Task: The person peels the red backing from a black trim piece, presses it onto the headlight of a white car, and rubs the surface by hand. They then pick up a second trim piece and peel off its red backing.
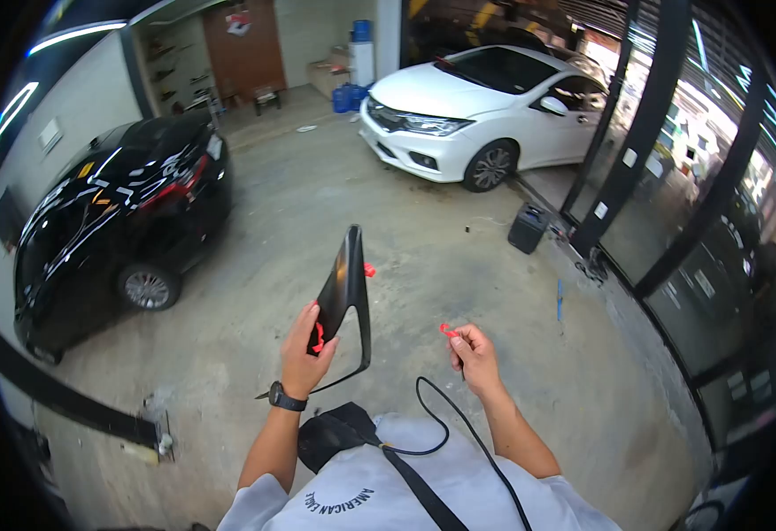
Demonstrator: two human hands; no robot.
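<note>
My left hand (306,356), with a dark watch on the wrist, is closed around a glossy black trim piece (343,281). The piece is long and pointed at the top, with a thin curved arm looping down its right side. One red bit (369,269) sticks out from its right edge, and another red bit (319,337) shows between my left fingers and the panel. Apart from the trim piece, my right hand (474,356) pinches a small, curled red strip (447,329) between thumb and fingertips.
A black car (122,199) stands at the left and a white car (459,106) ahead. Glass panels in dark frames (644,199) line the right, with a black container (528,227) beside them. A black cable (459,416) hangs across my shirt, near a black bag (335,434).
</note>
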